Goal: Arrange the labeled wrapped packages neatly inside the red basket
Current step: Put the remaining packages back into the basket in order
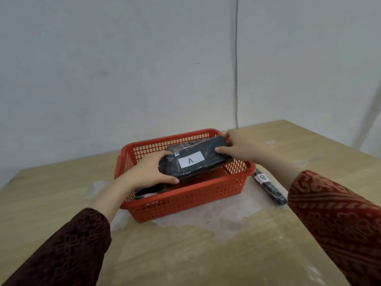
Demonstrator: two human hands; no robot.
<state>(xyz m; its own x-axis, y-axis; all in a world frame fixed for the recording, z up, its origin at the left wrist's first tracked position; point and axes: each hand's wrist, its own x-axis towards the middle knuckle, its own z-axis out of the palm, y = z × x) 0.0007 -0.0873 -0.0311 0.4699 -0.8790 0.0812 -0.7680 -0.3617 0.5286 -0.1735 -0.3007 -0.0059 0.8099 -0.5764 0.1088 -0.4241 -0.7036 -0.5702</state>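
Note:
A red mesh basket stands in the middle of the wooden table. Above its opening I hold a dark wrapped package with a white label "A", tilted with its right end higher. My left hand grips its left end and my right hand grips its right end. Under it, a brownish wrapped package shows near the basket's back wall, and a dark item lies at the basket's front left. Another dark package labelled "B" lies on the table just right of the basket.
The wooden table has pale worn patches around the basket. A grey wall rises behind, with a thin cable running down it to the table's back edge. The table's right edge slants away at the far right.

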